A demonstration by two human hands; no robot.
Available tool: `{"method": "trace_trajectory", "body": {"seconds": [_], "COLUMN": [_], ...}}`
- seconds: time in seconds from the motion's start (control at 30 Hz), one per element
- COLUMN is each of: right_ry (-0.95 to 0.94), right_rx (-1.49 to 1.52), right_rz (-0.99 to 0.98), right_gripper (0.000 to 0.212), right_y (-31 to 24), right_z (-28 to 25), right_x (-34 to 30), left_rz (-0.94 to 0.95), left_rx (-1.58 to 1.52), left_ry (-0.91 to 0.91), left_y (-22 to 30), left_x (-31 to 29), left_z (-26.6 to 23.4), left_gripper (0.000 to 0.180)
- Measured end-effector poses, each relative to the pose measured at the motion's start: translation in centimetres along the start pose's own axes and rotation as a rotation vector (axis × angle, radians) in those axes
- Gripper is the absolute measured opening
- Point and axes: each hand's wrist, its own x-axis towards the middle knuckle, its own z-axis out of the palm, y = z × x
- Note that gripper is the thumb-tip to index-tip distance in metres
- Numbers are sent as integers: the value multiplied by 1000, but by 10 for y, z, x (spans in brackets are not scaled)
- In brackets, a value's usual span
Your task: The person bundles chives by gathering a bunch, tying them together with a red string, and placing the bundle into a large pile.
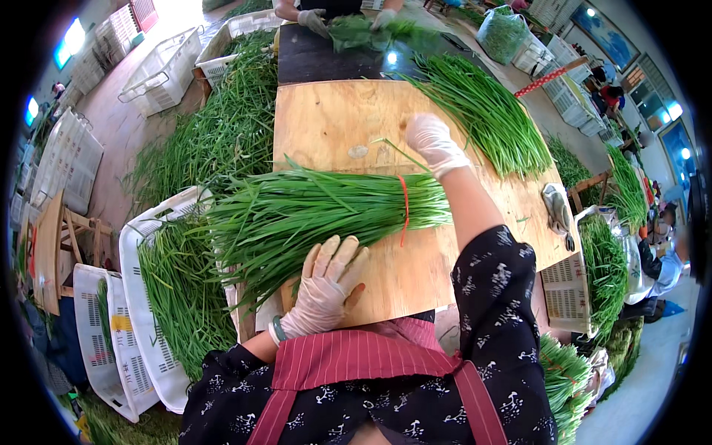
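Note:
A thick bundle of green garlic chives (326, 196) lies across the light plywood board (334, 111) in front of me, its leaves to the left and pale stems to the right. A red band (405, 208) circles it near the stem end. My left hand (324, 289), in a thin white glove, rests with fingers stretched out against the bundle's near side. Above the stem end is my gloved right hand (436, 143), its fingers curled; whether anything is in them is hidden. A loose chive leaf (400, 153) sticks up beside it.
Loose chives (482, 111) lie at the board's far right, and a crumpled grey glove (556, 208) near its right edge. Across the dark tabletop (311, 55) a person's gloved hands (314, 22) handle greens. White crates (167, 297) of chives stand left and right.

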Motion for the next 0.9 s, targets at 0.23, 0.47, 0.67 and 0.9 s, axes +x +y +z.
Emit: {"method": "trace_trajectory", "body": {"seconds": [0.23,0.47,0.67,0.9], "right_ry": [-382,117,645,731], "right_rx": [-112,836,-41,301], "right_rz": [-44,-654,-397,-411], "right_gripper": [34,52,40,31], "right_y": [7,-34,8,-3], "right_z": [39,-37,27,29], "right_x": [12,-38,-118,-131], "left_rz": [77,-38,-60,-21], "left_rx": [-63,43,371,427], "left_ry": [11,-88,-273,-164], "left_y": [11,3,-5,-20], "left_x": [32,86,117,112], "left_z": [2,9,52,56], "left_gripper": [61,91,112,103]}}
